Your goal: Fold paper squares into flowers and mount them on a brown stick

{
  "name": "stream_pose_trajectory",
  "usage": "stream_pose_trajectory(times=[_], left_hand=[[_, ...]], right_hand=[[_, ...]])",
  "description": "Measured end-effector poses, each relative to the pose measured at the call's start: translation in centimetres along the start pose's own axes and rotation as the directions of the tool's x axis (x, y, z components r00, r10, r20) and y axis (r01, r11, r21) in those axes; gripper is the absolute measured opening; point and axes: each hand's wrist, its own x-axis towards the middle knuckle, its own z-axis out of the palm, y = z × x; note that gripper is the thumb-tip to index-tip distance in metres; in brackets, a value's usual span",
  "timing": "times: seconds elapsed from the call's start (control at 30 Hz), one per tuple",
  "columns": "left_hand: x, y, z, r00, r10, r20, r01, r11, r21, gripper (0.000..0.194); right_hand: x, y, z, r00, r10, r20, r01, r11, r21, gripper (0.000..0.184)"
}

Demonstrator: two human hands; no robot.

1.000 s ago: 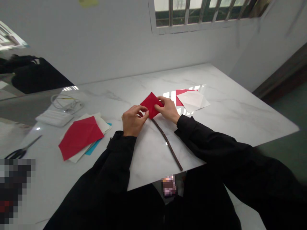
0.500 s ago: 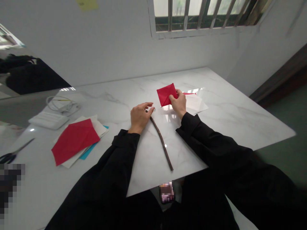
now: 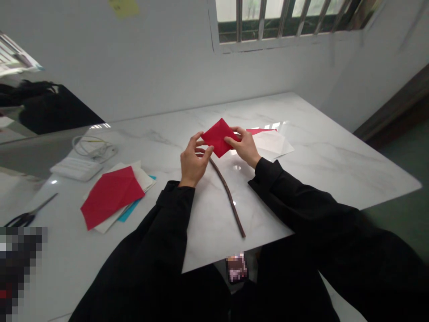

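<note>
My right hand (image 3: 246,145) pinches a small square of folded red paper (image 3: 219,136) by its right side, thumb in front. The folded paper is held above the table with one corner pointing up, and crease lines show on its face. Curved around its left corner is my left hand (image 3: 194,161), thumb and fingers apart; whether the fingertips touch the paper is hard to tell. Below the hands a thin brown stick (image 3: 228,192) lies on the white marbled table (image 3: 214,246), its far end partly hidden behind my left hand.
Red, white and blue paper sheets (image 3: 114,194) are piled at the left. Scissors (image 3: 31,217) and a white box (image 3: 76,168) with a cable (image 3: 87,147) lie beyond them. White paper (image 3: 273,144) over red rests behind my right hand. A barred window (image 3: 284,22) is above.
My right hand has turned the folded red paper so a corner points up and brought it left and slightly lower. My left hand has opened wider around the paper's left corner.
</note>
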Motion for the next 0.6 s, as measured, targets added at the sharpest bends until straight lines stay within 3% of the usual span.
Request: stream_pose_trajectory(times=[0.1,0.2,0.33,0.47,0.6], left_hand=[[-0.1,0.1,0.0,1.0,0.007,-0.03,-0.006,1.0,0.027,0.055],[0.0,-0.1,0.1,0.998,0.003,-0.067,-0.002,1.0,0.013,0.048],[0.4,-0.9,0.3,0.992,-0.033,-0.12,0.025,0.997,-0.07,0.035],[0.7,-1.5,0.3,0.98,-0.052,-0.194,0.036,0.996,-0.086,0.036],[0.7,-1.2,0.2,0.979,-0.052,-0.195,0.041,0.997,-0.06,0.028]], right_hand=[[-0.6,-0.6,0.5,0.988,0.006,0.152,-0.015,0.998,0.058,0.044],[-1.2,-0.8,0.9,0.975,0.026,0.221,-0.047,0.995,0.09,0.044],[-1.5,-0.7,1.2,0.977,0.008,0.215,-0.019,0.999,0.05,0.05],[-1.6,-0.9,1.2,0.978,-0.011,0.208,0.012,1.0,-0.003,0.062],[-1.7,-1.4,1.1,0.985,0.013,0.172,-0.016,1.0,0.014,0.065]])
